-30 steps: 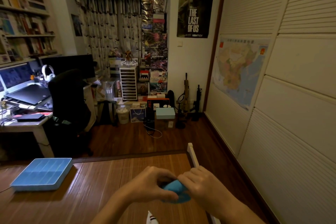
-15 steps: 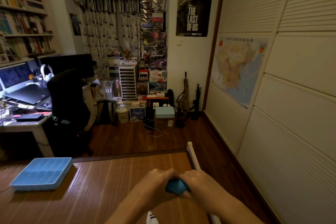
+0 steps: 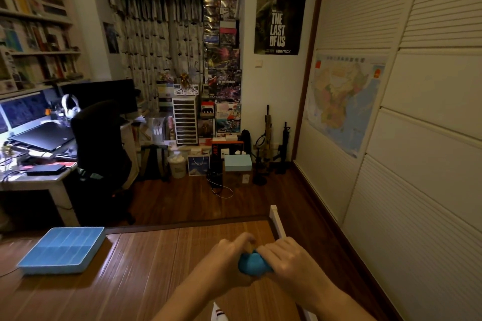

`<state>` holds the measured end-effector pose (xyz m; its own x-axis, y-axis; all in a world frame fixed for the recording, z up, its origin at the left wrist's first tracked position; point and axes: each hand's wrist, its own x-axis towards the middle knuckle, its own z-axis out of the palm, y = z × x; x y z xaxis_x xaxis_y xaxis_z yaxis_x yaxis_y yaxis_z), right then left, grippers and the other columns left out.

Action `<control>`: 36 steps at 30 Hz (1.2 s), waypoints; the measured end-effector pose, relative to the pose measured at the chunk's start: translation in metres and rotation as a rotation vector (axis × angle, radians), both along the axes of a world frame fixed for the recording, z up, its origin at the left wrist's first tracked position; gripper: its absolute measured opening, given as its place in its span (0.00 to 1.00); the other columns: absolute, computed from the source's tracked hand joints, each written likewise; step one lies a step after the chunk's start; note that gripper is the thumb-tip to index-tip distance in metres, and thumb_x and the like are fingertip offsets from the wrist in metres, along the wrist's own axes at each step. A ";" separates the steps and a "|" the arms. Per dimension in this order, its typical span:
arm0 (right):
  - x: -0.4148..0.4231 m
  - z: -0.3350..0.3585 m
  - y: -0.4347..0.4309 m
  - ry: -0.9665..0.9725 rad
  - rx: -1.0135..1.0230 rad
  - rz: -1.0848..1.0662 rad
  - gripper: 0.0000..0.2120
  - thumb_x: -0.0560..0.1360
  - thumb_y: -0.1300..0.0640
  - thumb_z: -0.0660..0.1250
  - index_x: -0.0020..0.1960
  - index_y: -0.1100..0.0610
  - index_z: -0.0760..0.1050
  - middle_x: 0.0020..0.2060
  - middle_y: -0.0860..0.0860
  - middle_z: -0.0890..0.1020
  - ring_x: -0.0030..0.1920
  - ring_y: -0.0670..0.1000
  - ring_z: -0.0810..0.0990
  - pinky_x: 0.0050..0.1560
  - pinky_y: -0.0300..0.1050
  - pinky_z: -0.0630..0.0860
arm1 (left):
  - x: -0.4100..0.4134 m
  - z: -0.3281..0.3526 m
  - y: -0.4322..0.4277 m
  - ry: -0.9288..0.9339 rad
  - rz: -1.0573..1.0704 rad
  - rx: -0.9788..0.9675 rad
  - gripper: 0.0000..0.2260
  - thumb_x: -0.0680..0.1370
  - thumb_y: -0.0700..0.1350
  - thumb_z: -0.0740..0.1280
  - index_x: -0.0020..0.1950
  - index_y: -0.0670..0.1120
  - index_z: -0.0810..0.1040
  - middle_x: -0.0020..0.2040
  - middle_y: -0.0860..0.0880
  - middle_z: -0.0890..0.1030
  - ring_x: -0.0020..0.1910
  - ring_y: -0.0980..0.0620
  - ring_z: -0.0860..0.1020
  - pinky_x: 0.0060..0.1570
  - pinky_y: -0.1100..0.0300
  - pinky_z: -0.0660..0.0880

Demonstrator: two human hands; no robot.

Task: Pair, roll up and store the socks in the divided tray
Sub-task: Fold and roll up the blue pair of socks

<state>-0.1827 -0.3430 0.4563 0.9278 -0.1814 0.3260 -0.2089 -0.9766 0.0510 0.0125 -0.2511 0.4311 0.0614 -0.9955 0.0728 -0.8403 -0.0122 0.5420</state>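
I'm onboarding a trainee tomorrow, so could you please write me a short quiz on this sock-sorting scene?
1. True or false: the blue sock bundle already lies in the divided tray.
2. Where does the tray sit relative to the left hand and right hand? A) off to the person's left, apart from them; B) off to their right; C) directly beneath them.
3. Fill in: the bundle is gripped by ____ hand(s).

Key: 1 false, it is still in the hands, away from the tray; 2 A; 3 both.
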 end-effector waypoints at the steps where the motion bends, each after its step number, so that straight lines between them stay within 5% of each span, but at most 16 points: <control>1: 0.001 0.003 0.001 0.021 0.051 -0.023 0.23 0.70 0.46 0.78 0.62 0.52 0.79 0.53 0.45 0.84 0.53 0.43 0.82 0.56 0.42 0.80 | 0.000 -0.002 -0.001 -0.024 -0.005 -0.018 0.25 0.76 0.53 0.74 0.71 0.56 0.69 0.64 0.56 0.80 0.58 0.66 0.77 0.58 0.68 0.76; 3: 0.004 0.002 0.002 0.055 0.163 -0.059 0.23 0.79 0.47 0.68 0.71 0.51 0.70 0.64 0.47 0.78 0.63 0.46 0.76 0.68 0.45 0.71 | 0.000 -0.006 -0.001 -0.082 -0.017 -0.052 0.22 0.77 0.55 0.72 0.69 0.56 0.73 0.63 0.56 0.81 0.56 0.68 0.76 0.56 0.72 0.73; 7: 0.010 0.007 0.005 0.160 0.255 -0.123 0.29 0.81 0.49 0.65 0.79 0.52 0.59 0.71 0.48 0.71 0.70 0.48 0.70 0.75 0.48 0.64 | -0.003 -0.013 0.001 -0.232 0.007 -0.087 0.21 0.80 0.52 0.69 0.73 0.55 0.70 0.67 0.56 0.79 0.64 0.60 0.76 0.65 0.68 0.68; 12: 0.008 0.006 0.001 0.109 0.093 -0.093 0.22 0.82 0.50 0.64 0.74 0.53 0.67 0.66 0.49 0.77 0.65 0.48 0.75 0.70 0.46 0.69 | -0.002 -0.003 0.004 -0.083 -0.019 -0.096 0.20 0.78 0.55 0.71 0.69 0.57 0.72 0.62 0.59 0.80 0.56 0.68 0.77 0.55 0.74 0.71; 17: 0.006 -0.002 0.009 0.061 0.012 0.029 0.26 0.61 0.43 0.83 0.55 0.49 0.82 0.45 0.42 0.85 0.45 0.40 0.83 0.49 0.37 0.82 | 0.000 0.003 0.008 0.133 -0.048 0.000 0.17 0.74 0.53 0.76 0.59 0.59 0.76 0.51 0.64 0.81 0.50 0.68 0.80 0.52 0.70 0.78; 19: 0.006 -0.001 0.010 0.066 0.022 0.002 0.27 0.63 0.44 0.82 0.59 0.50 0.81 0.49 0.43 0.85 0.49 0.40 0.83 0.53 0.38 0.82 | -0.003 -0.001 0.007 0.072 0.012 -0.009 0.16 0.74 0.52 0.76 0.59 0.60 0.76 0.53 0.62 0.82 0.51 0.69 0.80 0.54 0.69 0.77; 22: 0.012 0.001 0.010 0.103 0.207 -0.082 0.29 0.78 0.48 0.70 0.75 0.52 0.65 0.68 0.48 0.76 0.67 0.47 0.74 0.72 0.44 0.68 | -0.010 -0.007 0.005 -0.126 0.081 -0.016 0.19 0.79 0.53 0.71 0.69 0.57 0.74 0.64 0.58 0.80 0.61 0.63 0.77 0.65 0.66 0.71; 26: 0.018 0.004 0.008 0.194 0.286 -0.162 0.24 0.80 0.52 0.67 0.73 0.52 0.65 0.67 0.49 0.75 0.67 0.49 0.73 0.72 0.47 0.67 | -0.019 -0.009 0.003 -0.224 0.068 -0.043 0.20 0.81 0.53 0.67 0.73 0.54 0.70 0.68 0.56 0.78 0.66 0.60 0.76 0.67 0.66 0.69; 32: 0.018 -0.002 0.009 0.250 0.106 -0.096 0.20 0.83 0.51 0.60 0.73 0.55 0.66 0.67 0.52 0.75 0.68 0.51 0.73 0.73 0.47 0.63 | -0.016 0.000 0.001 0.125 0.023 0.096 0.21 0.74 0.51 0.77 0.64 0.55 0.75 0.61 0.57 0.81 0.57 0.63 0.80 0.60 0.62 0.79; 36: 0.021 -0.004 0.012 0.253 0.233 -0.176 0.21 0.81 0.53 0.64 0.73 0.53 0.66 0.68 0.51 0.74 0.69 0.50 0.72 0.74 0.48 0.63 | -0.018 -0.004 -0.005 -0.072 0.086 0.168 0.20 0.78 0.50 0.72 0.68 0.55 0.73 0.65 0.53 0.80 0.62 0.57 0.79 0.65 0.59 0.75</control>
<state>-0.1613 -0.3308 0.4524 0.9217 -0.3874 0.0215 -0.3838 -0.9183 -0.0970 -0.0057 -0.2560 0.4271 0.1470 -0.9853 -0.0866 -0.8687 -0.1705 0.4650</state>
